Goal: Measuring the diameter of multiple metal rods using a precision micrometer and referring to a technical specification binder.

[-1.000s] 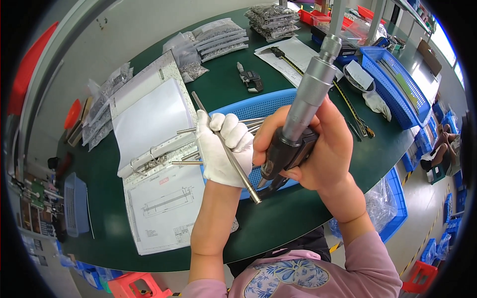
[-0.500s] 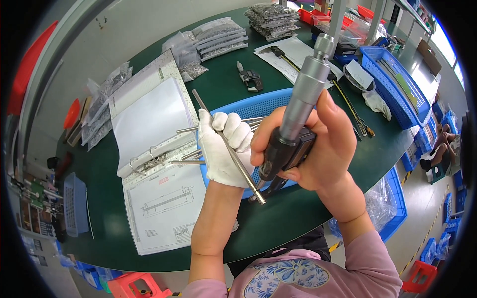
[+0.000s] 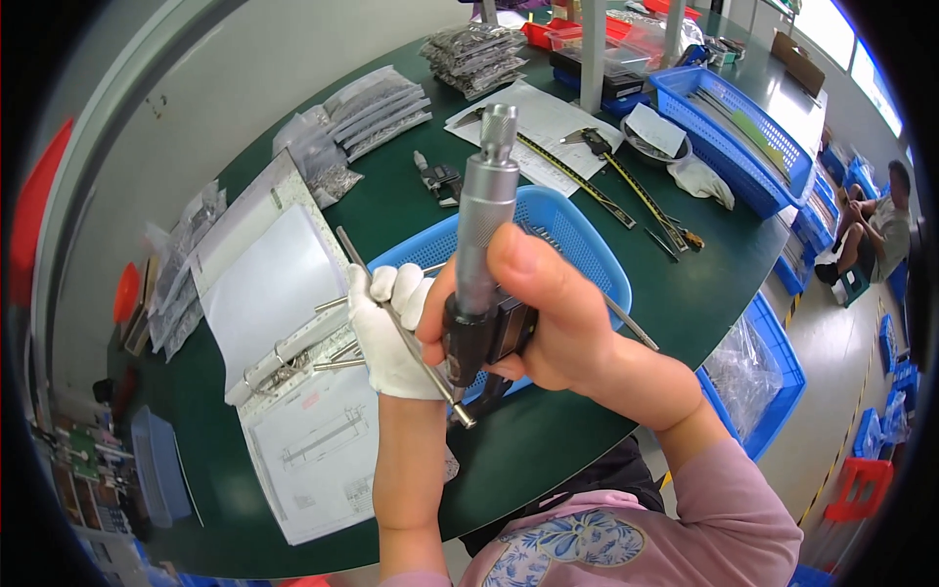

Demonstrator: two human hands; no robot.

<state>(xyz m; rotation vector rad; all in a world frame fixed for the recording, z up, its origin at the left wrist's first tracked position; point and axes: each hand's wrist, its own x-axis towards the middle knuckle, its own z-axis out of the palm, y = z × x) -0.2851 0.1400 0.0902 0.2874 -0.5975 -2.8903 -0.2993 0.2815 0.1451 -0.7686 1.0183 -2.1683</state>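
Observation:
My left hand (image 3: 391,347), in a white glove, is closed around a thin metal rod (image 3: 432,373) that slants down toward me. In my bare right hand (image 3: 567,318) is a micrometer (image 3: 486,201), its silver thimble pointing up. The micrometer's measuring end is at the rod's near, stepped end; whether its faces touch the rod cannot be made out. Beneath both hands lies a light blue basket (image 3: 604,259) with more metal rods, some jutting over its left edge and one over its right.
An open binder (image 3: 269,274) with a technical drawing (image 3: 318,440) lies at left. Beyond the basket are a second micrometer (image 3: 439,183), calipers (image 3: 572,171) and bagged parts (image 3: 377,108). A larger blue basket (image 3: 685,108) stands at back right. A person (image 3: 885,235) sits far right.
The view has shifted, so the table and both hands appear further left. My right hand has turned the micrometer more upright; both hands keep their hold.

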